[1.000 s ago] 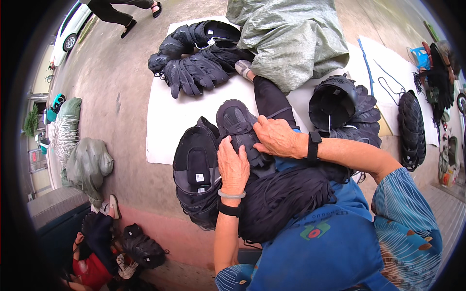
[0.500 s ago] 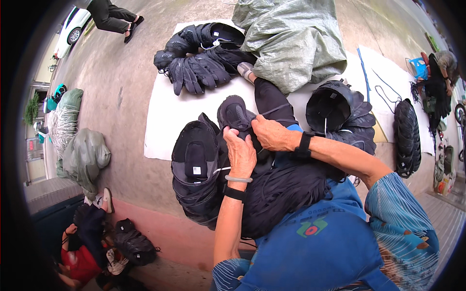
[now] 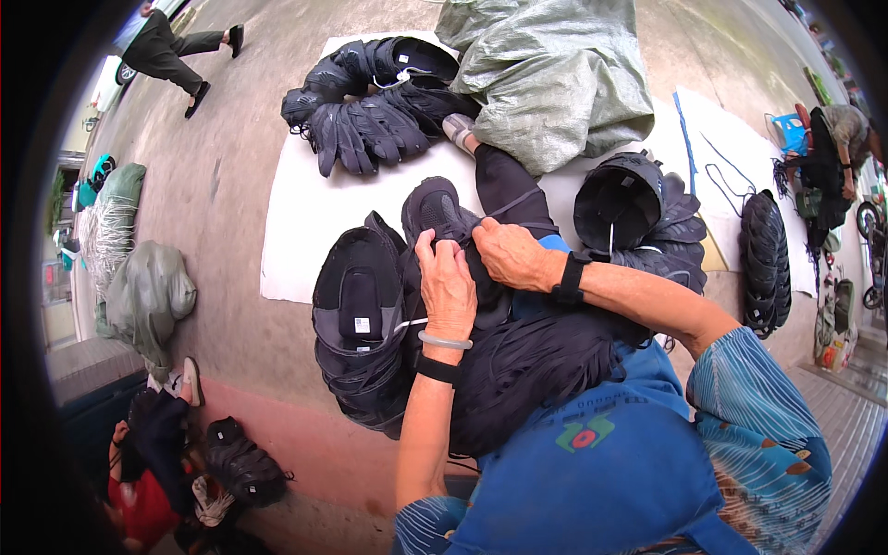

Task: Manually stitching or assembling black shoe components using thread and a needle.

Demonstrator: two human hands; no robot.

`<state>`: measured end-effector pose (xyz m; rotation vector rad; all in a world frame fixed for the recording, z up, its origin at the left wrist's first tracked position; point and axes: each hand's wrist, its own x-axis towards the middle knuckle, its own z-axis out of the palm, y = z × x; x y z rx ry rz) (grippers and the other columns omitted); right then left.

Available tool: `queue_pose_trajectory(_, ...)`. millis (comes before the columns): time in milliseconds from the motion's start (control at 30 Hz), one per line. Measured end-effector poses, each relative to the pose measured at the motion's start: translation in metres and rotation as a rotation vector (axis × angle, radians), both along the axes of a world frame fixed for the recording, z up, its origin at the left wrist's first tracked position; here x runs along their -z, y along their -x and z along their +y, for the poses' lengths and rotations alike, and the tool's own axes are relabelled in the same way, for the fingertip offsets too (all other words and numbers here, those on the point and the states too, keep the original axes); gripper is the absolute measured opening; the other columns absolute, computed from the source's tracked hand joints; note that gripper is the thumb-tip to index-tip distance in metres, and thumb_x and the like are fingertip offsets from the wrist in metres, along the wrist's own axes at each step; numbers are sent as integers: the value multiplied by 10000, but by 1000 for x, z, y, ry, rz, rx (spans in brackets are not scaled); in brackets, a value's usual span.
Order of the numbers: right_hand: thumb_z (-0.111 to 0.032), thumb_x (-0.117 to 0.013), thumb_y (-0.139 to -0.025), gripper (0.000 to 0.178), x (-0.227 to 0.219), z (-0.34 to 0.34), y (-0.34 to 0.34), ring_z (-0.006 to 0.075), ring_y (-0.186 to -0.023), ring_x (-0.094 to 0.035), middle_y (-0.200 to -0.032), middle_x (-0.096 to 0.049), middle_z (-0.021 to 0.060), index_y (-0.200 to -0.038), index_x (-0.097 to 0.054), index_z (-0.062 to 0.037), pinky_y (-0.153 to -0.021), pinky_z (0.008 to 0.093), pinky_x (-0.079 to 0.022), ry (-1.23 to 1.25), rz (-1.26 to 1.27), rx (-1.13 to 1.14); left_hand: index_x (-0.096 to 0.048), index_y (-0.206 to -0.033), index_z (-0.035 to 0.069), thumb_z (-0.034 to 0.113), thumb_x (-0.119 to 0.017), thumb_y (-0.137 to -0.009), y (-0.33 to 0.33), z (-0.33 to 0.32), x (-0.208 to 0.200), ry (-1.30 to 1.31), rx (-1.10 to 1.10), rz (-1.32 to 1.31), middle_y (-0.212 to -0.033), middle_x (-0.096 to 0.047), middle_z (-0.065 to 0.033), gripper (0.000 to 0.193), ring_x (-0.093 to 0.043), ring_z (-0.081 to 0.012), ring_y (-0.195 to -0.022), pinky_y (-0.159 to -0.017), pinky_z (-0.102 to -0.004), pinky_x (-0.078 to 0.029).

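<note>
A black shoe upper (image 3: 429, 205) lies over my lap with its toe pointing away from me. My left hand (image 3: 448, 289) grips its side near the lacing, fingers curled. Across the lacing from it, my right hand (image 3: 514, 254) is closed in a pinch on a dark shoelace, part of which runs up over my dark trouser leg. What lies under both sets of fingertips is hidden. Below my hands a thick heap of black laces (image 3: 536, 370) spreads over my blue apron (image 3: 592, 481).
Nested black shoe uppers (image 3: 356, 319) stand close on my left, more (image 3: 618, 208) on my right. Another curved row (image 3: 370, 134) lies on the white sheet (image 3: 294, 240) beside a grey-green sack (image 3: 555, 83). Other people sit at lower left and far right; a person walks at upper left.
My left hand's fingers have shifted on the shoe upper, curling more over its lacing. My right hand stays pinched near the lacing. The walking person has taken a step; the whole view has shifted slightly.
</note>
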<state>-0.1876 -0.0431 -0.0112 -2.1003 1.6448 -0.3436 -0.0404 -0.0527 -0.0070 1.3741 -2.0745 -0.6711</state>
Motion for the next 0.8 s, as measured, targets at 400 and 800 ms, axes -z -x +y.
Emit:
queue_pose_trajectory(400,-87,-581,-690,190,9,-10,4,407,-754,-603,-782,-589,265,-767,-574,86,-687,451,-507,-49,-204,-49,-487,-939,7,45,-641,-803,4,-5,-1,-96,-6,-29,-1257,-380,-274,209,-516,-463,-1021,-820,-468,-458)
queue_pose_trajectory(800,-47,-551,-696,131,3,-5,2,397,-727,-579,-755,-567,231,-759,-525,65,-677,448,-479,18,-249,-50,-500,-965,23,37,-635,-793,6,-2,4,-102,-44,-56,-1261,-392,-252,219,-498,-449,-1050,-848,-481,-423)
